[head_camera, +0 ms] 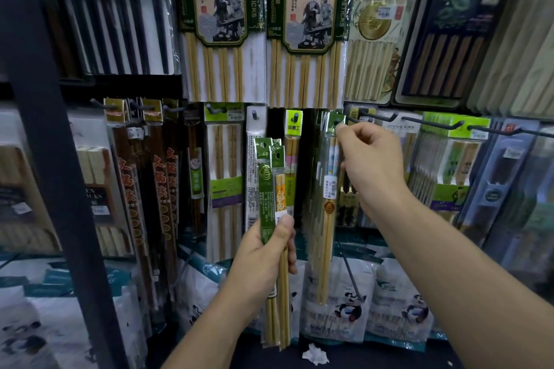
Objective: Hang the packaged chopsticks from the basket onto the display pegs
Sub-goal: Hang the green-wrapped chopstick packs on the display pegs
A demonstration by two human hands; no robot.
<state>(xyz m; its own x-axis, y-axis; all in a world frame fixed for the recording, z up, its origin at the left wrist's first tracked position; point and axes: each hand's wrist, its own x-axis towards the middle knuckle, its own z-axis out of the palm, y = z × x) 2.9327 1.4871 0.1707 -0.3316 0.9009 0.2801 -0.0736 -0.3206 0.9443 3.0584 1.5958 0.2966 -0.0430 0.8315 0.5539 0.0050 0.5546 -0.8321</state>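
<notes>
At the lower row of display pegs, my right hand [368, 159] pinches the green header of a slim clear chopstick pack [328, 219] with pale bamboo sticks; its long axis hangs vertical, header up. Just left of it, my left hand [263, 252] grips a bundle of green-carded packs [274, 186], also upright.

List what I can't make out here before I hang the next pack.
Head view only:
1. The basket: outside the frame, so how many are left is unknown.
2. The pack pinched by the right hand: the thumb and neighbouring hung goods crowd its header, so it is unclear whether it is hung.
3. The packs gripped by the left hand: they overlap, so the exact count is hidden.
4. The price sticker: its print is too small and blurred.
</notes>
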